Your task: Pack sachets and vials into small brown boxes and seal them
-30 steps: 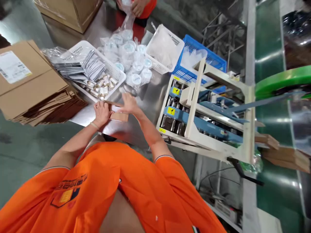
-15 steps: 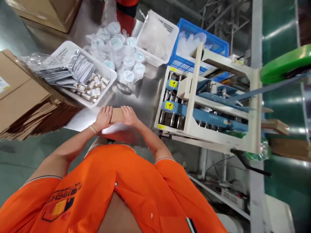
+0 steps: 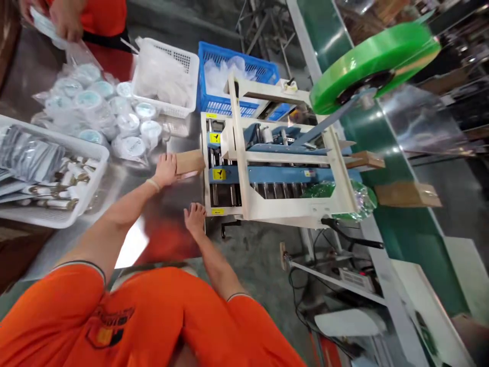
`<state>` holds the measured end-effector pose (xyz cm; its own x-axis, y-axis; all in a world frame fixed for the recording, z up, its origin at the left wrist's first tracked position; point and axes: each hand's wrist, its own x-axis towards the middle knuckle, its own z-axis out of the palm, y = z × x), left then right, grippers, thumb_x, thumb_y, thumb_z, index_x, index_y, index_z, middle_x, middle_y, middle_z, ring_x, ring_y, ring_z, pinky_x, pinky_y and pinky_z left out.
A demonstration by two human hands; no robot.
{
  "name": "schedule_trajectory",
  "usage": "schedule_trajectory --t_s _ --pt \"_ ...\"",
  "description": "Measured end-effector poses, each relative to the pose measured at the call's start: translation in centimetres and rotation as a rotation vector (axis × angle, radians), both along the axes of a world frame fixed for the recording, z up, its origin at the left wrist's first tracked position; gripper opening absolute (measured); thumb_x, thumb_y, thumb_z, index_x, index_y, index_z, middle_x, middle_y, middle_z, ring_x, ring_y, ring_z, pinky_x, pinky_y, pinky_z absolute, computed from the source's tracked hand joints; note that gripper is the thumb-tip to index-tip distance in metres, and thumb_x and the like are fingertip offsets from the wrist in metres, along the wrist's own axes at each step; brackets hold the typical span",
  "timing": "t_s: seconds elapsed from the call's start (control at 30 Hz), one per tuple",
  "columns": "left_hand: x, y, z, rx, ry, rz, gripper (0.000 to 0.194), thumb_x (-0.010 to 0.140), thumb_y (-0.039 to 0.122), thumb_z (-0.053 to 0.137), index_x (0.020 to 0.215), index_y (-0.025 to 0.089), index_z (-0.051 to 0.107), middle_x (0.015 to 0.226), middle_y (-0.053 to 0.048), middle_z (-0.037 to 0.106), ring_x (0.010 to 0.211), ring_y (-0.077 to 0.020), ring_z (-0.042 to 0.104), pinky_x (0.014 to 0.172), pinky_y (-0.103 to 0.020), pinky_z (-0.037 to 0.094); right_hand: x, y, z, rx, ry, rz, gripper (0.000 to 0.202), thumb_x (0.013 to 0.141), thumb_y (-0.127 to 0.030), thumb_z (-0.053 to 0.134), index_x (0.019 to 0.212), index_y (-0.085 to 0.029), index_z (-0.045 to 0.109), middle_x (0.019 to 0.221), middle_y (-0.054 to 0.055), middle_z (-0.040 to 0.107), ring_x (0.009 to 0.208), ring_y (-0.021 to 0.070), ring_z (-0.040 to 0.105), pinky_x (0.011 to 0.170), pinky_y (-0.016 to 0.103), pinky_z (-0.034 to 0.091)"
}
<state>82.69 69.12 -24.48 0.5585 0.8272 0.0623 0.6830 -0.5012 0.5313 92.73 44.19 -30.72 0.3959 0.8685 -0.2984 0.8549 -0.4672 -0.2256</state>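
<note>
A small brown cardboard box (image 3: 190, 162) lies at the left end of the roller machine (image 3: 267, 176). My left hand (image 3: 165, 169) grips the box's left end, fingers over its top. Below and right of it, my right hand (image 3: 195, 218) is apart from the box. Its fingers are a little spread, hold nothing and rest near the machine's front left corner. Under both hands is the shiny metal table (image 3: 168, 204).
Left are a white basket (image 3: 89, 204) of pouches and small bottles, and bagged round tubs (image 3: 89, 99). Behind stand a white basket (image 3: 193, 76) and blue crate (image 3: 200, 61). A green tape roll (image 3: 370, 61) tops the machine. Another person's hands (image 3: 66, 18) hold a bag.
The view has turned right. The box has moved right to the machine's edge with my left hand on it. My right hand has let go of the box and is now nearer me.
</note>
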Motion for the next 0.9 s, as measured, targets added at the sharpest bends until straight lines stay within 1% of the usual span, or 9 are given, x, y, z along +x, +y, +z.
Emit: schedule_trajectory --t_s 0.13,0.23,0.37,0.47,0.57,0.67,0.73,0.77,0.9 --pt "7.6 5.6 -1.3 0.004 -0.060 -0.125 0.097 0.086 0.081 0.081 0.139 0.002 0.062 0.140 -0.035 0.066 0.140 -0.0547 0.056 0.125 -0.068 0.034 0.6 0.2 -1.2 -0.034 -0.022 0.080 0.048 0.114 -0.041 0.048 0.151 -0.021 0.071 0.150 0.027 0.069 0.132 0.0447 0.065 0.103 0.062 0.058" --pt "13.8 7.3 -2.5 -0.004 -0.124 -0.242 0.108 0.078 0.081 0.089 0.141 -0.003 0.062 0.144 -0.038 0.063 0.146 -0.0572 0.052 0.132 -0.072 0.026 0.9 0.3 -1.6 -0.052 -0.014 0.075 0.050 0.115 -0.045 0.045 0.150 -0.023 0.073 0.151 0.027 0.069 0.130 0.0448 0.066 0.102 0.062 0.057" --pt "21.2 5.9 -2.9 -0.094 -0.342 -0.249 0.139 0.068 0.083 0.097 0.165 -0.001 0.044 0.170 -0.042 0.041 0.169 -0.0631 0.025 0.138 -0.079 0.012 1.2 0.2 -2.2 -0.045 -0.012 0.056 0.050 0.116 -0.045 0.044 0.152 -0.023 0.071 0.154 0.024 0.068 0.134 0.0435 0.066 0.106 0.061 0.056" --pt "20.5 2.3 -1.8 -0.106 -0.456 -0.087 0.147 0.073 0.079 0.096 0.176 0.002 0.026 0.181 -0.043 0.019 0.175 -0.0620 0.008 0.140 -0.078 0.012 1.4 0.0 -2.5 -0.010 0.013 0.045 0.046 0.114 -0.045 0.048 0.148 -0.025 0.072 0.153 0.022 0.070 0.136 0.0429 0.067 0.110 0.060 0.055" --pt "11.3 -2.6 0.2 0.034 -0.483 -0.031 0.110 0.100 0.061 0.077 0.179 0.006 0.023 0.178 -0.037 0.032 0.175 -0.0519 0.022 0.142 -0.069 0.021 1.5 -0.6 -2.2 0.058 0.027 0.015 0.040 0.111 -0.041 0.052 0.140 -0.027 0.075 0.150 0.023 0.071 0.137 0.0445 0.067 0.111 0.062 0.055" --pt "-3.9 -8.0 3.5 0.218 -0.430 0.017 0.072 0.110 0.036 0.055 0.177 0.024 0.033 0.167 -0.022 0.054 0.172 -0.0407 0.036 0.139 -0.072 0.033 1.1 -0.1 -0.8 0.145 0.028 -0.067 0.036 0.105 -0.035 0.054 0.130 -0.024 0.078 0.137 0.028 0.073 0.134 0.0496 0.067 0.105 0.066 0.056" --pt "-15.4 -12.0 6.4 0.325 -0.337 0.300 0.062 0.109 0.032 0.058 0.170 0.035 0.045 0.162 -0.016 0.059 0.169 -0.0388 0.040 0.139 -0.071 0.033 -0.5 2.0 1.1 0.235 0.105 -0.076 0.034 0.103 -0.031 0.052 0.124 -0.024 0.079 0.124 0.030 0.074 0.126 0.0502 0.069 0.101 0.066 0.057" --pt "-21.2 -14.1 8.0 0.388 -0.293 0.482 0.058 0.107 0.031 0.060 0.164 0.033 0.052 0.159 -0.017 0.060 0.168 -0.0402 0.041 0.139 -0.072 0.031 -2.1 3.5 2.3 0.292 0.188 -0.016 0.034 0.103 -0.030 0.051 0.122 -0.025 0.078 0.118 0.029 0.075 0.122 0.0486 0.070 0.101 0.065 0.057" --pt "-41.0 -21.9 13.3 0.508 -0.166 1.220 0.060 0.106 0.030 0.059 0.160 0.005 0.049 0.166 -0.030 0.044 0.167 -0.0470 0.029 0.138 -0.082 0.016 -15.0 11.2 8.9 0.434 0.575 0.481 0.032 0.106 -0.025 0.050 0.122 -0.019 0.077 0.110 0.016 0.077 0.110 0.0322 0.073 0.104 0.049 0.060"
